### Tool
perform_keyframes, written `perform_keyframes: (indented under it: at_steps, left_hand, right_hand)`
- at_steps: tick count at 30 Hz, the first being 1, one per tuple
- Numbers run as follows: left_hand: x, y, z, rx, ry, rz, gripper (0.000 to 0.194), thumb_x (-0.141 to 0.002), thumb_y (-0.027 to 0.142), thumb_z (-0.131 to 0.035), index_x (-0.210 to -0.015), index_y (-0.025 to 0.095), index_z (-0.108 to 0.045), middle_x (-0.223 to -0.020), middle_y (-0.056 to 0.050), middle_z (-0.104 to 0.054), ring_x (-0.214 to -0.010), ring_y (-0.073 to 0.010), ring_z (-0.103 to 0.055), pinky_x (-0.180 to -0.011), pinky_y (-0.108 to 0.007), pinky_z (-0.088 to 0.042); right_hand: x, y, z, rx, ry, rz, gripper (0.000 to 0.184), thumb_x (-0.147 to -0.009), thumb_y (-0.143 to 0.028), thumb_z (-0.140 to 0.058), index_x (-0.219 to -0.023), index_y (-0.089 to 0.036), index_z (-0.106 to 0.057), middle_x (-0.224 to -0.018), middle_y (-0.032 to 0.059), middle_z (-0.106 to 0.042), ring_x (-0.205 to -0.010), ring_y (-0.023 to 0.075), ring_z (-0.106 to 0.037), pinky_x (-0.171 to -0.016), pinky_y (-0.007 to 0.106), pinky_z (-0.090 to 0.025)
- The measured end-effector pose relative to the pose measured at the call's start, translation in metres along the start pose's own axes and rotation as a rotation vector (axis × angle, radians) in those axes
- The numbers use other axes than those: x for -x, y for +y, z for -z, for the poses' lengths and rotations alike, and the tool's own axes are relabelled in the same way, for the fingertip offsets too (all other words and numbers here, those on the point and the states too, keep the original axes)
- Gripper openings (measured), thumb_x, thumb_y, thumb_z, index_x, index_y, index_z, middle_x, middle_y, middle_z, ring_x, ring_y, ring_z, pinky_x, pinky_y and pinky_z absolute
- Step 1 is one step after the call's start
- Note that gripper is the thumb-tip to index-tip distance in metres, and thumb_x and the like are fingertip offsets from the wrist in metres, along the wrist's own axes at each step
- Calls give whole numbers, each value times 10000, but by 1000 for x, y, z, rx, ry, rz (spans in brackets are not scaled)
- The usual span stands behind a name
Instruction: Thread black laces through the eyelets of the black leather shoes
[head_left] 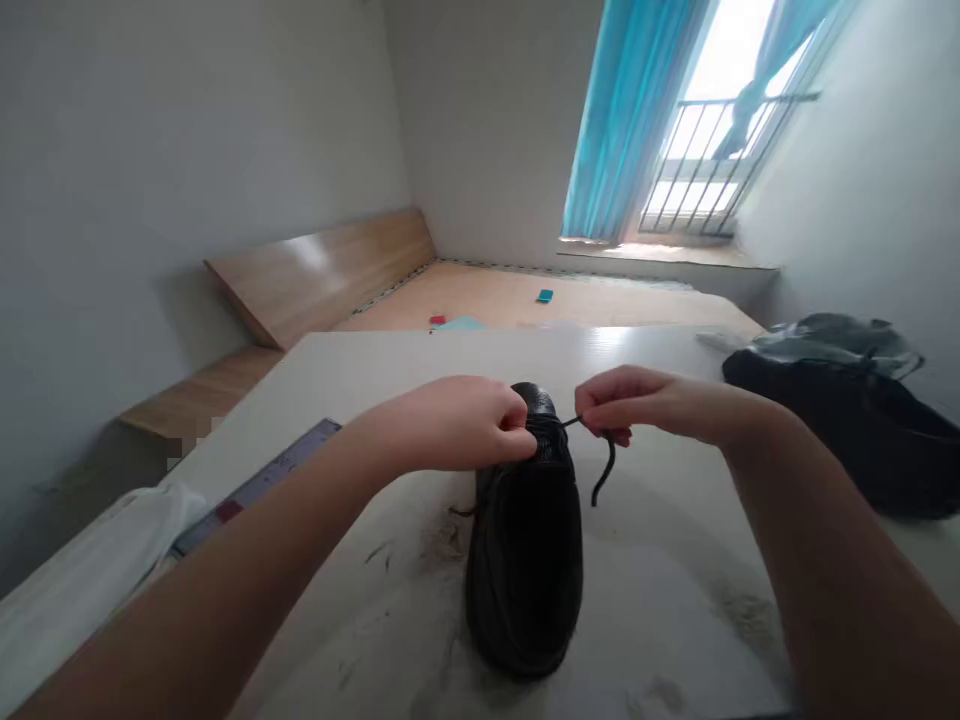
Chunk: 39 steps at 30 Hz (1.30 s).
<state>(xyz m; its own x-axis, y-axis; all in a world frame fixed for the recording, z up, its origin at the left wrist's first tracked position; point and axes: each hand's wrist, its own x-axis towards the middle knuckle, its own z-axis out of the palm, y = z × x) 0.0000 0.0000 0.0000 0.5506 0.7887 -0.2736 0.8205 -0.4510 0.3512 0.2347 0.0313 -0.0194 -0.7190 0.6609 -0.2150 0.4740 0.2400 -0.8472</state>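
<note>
A black leather lace-up shoe (523,570) stands on the white table (420,365) with its toe toward me. My left hand (469,425) pinches at the shoe's top, where its fingers hide the laced part. My right hand (622,403) is to the right of the shoe, with its thumb and fingers closed on a thin black shoelace (604,470). That lace runs taut from the shoe to my fingers, and a loose end hangs below them. A short lace end shows at the shoe's left side.
A ruler (255,490) lies at the table's left side, next to a white cloth (90,565). A black bag (840,430) with grey plastic on top sits at the right. A wooden bench (322,275) and the floor lie beyond the table.
</note>
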Motion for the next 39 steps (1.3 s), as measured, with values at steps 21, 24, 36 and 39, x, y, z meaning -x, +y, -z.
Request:
perform_keyframes:
  at_steps: [21,24,36,39]
  left_hand:
    - [-15,-18,0,923,-36,-230,278,-897,388,-555,-908,164,-720,-946,-38,-687,-904,-153,-567,-842,-282,-403]
    - [-16,-19,-1,945,-29,-202,310,-882,391,-589,-1026,155,-729,-1015,-75,-713,-982,-188,-599,-889,-314,-417]
    - [-15,-8,-11,542,227,-83,268,-749,439,-683,-780,183,-756,-695,4,-683,-644,-125,-532,-577,-248,-359]
    - [-17,-7,-14,495,265,-76,245,-748,410,-679,-758,169,-721,-719,-2,-699,-672,-138,-576,-581,-246,-373]
  right_hand:
    - [-7,32,-26,-449,140,235,138,-815,-341,-731,-829,-213,-779,-930,25,-650,-777,97,-509,-634,221,-363]
    - [-8,33,-28,-428,203,170,164,-791,-347,-752,-876,-209,-781,-730,1,-631,-646,74,-460,-569,212,-331]
    - [-10,24,-36,-390,337,170,142,-730,-298,-788,-777,-169,-751,-730,4,-641,-702,98,-520,-659,241,-415]
    - [-9,24,-36,-353,366,166,153,-728,-307,-783,-782,-167,-751,-709,5,-638,-654,94,-496,-601,242,-393]
